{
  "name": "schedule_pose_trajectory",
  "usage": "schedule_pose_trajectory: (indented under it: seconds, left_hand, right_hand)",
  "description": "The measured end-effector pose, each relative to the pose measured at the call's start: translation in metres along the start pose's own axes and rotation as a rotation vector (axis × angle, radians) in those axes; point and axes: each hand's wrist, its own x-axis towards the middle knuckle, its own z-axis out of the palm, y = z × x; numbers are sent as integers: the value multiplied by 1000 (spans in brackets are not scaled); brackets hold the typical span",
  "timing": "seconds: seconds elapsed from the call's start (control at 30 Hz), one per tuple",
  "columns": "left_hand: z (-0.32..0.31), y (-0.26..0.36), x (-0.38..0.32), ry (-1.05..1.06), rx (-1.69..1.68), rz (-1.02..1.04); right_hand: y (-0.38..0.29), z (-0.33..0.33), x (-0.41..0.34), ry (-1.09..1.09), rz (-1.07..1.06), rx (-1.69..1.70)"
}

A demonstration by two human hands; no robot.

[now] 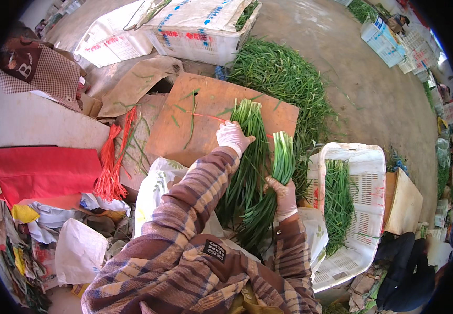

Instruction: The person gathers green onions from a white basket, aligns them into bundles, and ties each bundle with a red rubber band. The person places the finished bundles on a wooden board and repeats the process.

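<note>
My left hand [234,137], in a thin whitish glove, rests on the left edge of a bunch of long green leafy stems, probably garlic chives [250,125], lying on a reddish-brown board [210,92]. A red tie string [207,115] runs across the board towards this bunch. In my right hand [282,196], gloved too, is a smaller bunch of the same greens [283,157], its pale cut ends pointing up and away from me. The leaves of both bunches hang down over my lap.
A large heap of loose greens [281,74] lies behind the board. At the right stands a white plastic crate [368,196] holding greens. Red strings [110,165] hang at the left, beside a red cloth [42,172]. More white crates [195,47] stand at the back.
</note>
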Motion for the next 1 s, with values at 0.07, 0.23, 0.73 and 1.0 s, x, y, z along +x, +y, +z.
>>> schedule_pose_trajectory:
  seconds: [0.07,0.23,0.73,1.0]
  left_hand:
    - [3,2,-3,9,-32,29]
    - [11,-37,2,249,-765,34]
    - [72,-98,21,195,-1103,-12]
    - [51,-81,10,251,-1098,-41]
  right_hand:
    - [10,1,5,-60,-11,23]
    - [15,-10,11,-92,-84,-13]
    - [-34,53,52,-132,-54,-152]
    - [10,110,142,263,-99,-765]
